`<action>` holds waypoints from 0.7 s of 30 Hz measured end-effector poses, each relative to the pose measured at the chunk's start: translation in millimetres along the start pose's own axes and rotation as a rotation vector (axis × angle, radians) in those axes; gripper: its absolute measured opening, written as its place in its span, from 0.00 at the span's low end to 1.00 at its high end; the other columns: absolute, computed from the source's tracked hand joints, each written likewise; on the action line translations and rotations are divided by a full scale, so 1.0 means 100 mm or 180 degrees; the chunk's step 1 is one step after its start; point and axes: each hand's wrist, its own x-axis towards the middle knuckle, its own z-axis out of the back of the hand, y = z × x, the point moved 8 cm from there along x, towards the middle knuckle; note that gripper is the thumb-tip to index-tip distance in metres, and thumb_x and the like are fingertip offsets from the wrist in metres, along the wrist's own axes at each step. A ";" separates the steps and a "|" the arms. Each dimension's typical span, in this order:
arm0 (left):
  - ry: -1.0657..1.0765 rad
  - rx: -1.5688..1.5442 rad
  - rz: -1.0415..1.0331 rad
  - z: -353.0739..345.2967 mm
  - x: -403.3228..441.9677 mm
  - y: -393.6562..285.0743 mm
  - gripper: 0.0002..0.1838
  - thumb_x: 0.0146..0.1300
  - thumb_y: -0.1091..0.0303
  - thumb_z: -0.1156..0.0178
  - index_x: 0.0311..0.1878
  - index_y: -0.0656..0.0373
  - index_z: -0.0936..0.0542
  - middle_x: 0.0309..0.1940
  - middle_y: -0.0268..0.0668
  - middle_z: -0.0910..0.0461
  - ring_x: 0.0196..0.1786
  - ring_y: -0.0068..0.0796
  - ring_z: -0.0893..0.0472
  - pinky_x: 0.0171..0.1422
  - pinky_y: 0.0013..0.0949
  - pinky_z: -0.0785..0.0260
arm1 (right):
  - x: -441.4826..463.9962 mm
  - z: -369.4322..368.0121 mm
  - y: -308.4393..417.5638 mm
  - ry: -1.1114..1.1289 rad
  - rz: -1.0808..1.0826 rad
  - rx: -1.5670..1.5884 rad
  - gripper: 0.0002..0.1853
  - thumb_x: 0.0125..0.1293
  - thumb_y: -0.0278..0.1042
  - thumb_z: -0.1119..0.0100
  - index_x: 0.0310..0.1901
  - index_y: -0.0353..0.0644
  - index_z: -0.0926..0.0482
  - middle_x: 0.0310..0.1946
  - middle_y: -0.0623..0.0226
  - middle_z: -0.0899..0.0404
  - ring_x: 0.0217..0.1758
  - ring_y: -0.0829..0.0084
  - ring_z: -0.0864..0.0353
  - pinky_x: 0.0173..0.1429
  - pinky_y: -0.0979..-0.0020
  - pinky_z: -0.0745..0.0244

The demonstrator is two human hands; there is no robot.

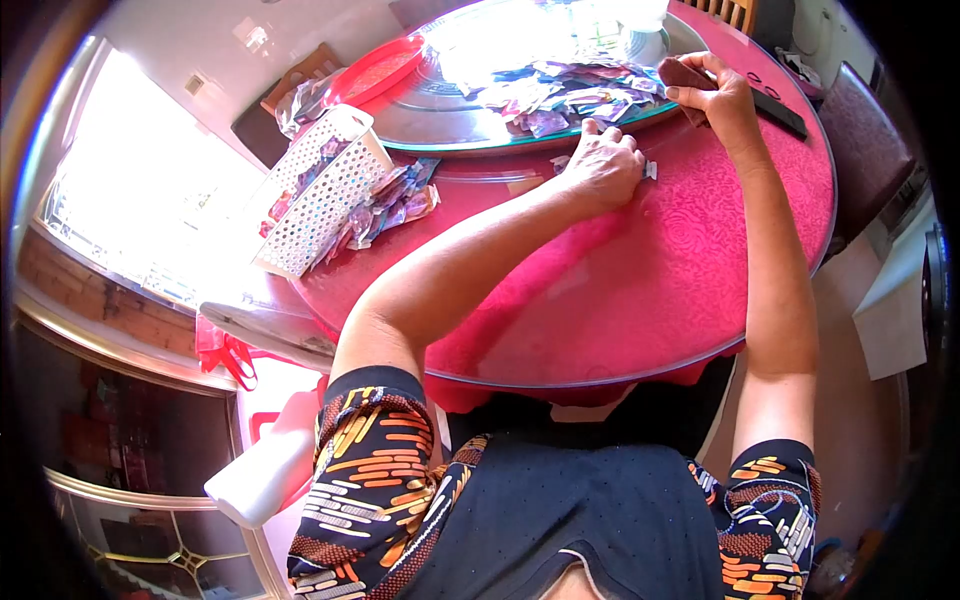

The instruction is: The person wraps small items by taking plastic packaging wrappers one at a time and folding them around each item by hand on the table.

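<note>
My left hand is low over the red tabletop, its fingers curled down and together. A small pale packet pokes out beside those fingers; whatever they grip is hidden. Higher and to the right, my right hand pinches a flat brown piece between thumb and fingers, raised near the edge of the glass turntable. Many small shiny wrapped packets lie piled on the turntable, just beyond both hands.
A white perforated basket of packets leans at the left, with more packets spilled beside it. Behind stands a red tray. A dark flat bar lies right of my right hand. The round red table has chairs around it.
</note>
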 end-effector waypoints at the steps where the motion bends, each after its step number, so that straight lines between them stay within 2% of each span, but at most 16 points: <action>1: 0.0004 0.0030 -0.0010 -0.03 0.04 -0.02 0.15 0.68 0.67 0.41 0.52 0.59 0.12 0.50 0.44 0.15 0.58 0.44 0.16 0.69 0.63 0.37 | 0.00 0.00 -0.01 -0.0014 0.0025 -0.0022 0.22 0.57 0.33 0.18 0.53 0.44 0.13 0.41 0.65 0.10 0.35 0.79 0.15 0.37 0.76 0.19; 4: 0.0059 0.0357 -0.0142 -0.04 0.11 -0.12 0.15 0.68 0.67 0.41 0.52 0.60 0.12 0.49 0.44 0.15 0.57 0.43 0.16 0.69 0.64 0.37 | 0.02 -0.03 -0.05 0.0146 -0.0036 0.0061 0.22 0.56 0.33 0.18 0.53 0.45 0.13 0.41 0.65 0.10 0.35 0.79 0.14 0.37 0.76 0.19; 9: -0.0120 0.0727 -0.0252 -0.06 0.21 -0.19 0.15 0.69 0.67 0.42 0.52 0.62 0.12 0.44 0.48 0.15 0.54 0.48 0.15 0.69 0.70 0.37 | 0.01 -0.04 -0.07 -0.0028 0.0007 -0.0023 0.21 0.57 0.33 0.18 0.53 0.47 0.13 0.41 0.65 0.10 0.34 0.78 0.14 0.34 0.76 0.19; 12: 0.0096 0.0673 -0.0193 -0.05 0.23 -0.18 0.15 0.69 0.67 0.41 0.51 0.62 0.12 0.46 0.49 0.15 0.56 0.48 0.16 0.68 0.68 0.36 | 0.00 -0.05 -0.08 0.0062 -0.0085 -0.0019 0.21 0.58 0.34 0.19 0.53 0.47 0.13 0.41 0.63 0.10 0.34 0.78 0.14 0.35 0.76 0.18; 15: 0.0516 0.0059 0.0016 -0.05 0.18 -0.12 0.15 0.68 0.67 0.41 0.51 0.62 0.12 0.48 0.49 0.15 0.58 0.48 0.17 0.67 0.65 0.35 | 0.02 -0.01 -0.05 0.0087 -0.0063 -0.0023 0.21 0.58 0.35 0.19 0.53 0.47 0.13 0.42 0.62 0.09 0.34 0.77 0.13 0.36 0.76 0.17; 19: 0.0328 -0.0027 -0.0017 -0.02 0.11 -0.10 0.15 0.67 0.68 0.41 0.52 0.62 0.12 0.49 0.48 0.15 0.58 0.47 0.17 0.66 0.63 0.35 | 0.02 -0.02 -0.04 -0.0111 0.0206 -0.0037 0.21 0.57 0.34 0.18 0.53 0.46 0.13 0.43 0.63 0.09 0.34 0.77 0.13 0.37 0.76 0.17; 21: 0.0258 0.0206 -0.0134 -0.05 0.17 -0.15 0.15 0.67 0.68 0.41 0.51 0.62 0.11 0.49 0.47 0.15 0.57 0.46 0.17 0.67 0.63 0.34 | 0.01 -0.02 -0.08 0.0012 -0.0053 -0.0060 0.22 0.57 0.34 0.18 0.53 0.46 0.13 0.44 0.63 0.09 0.37 0.76 0.12 0.40 0.76 0.16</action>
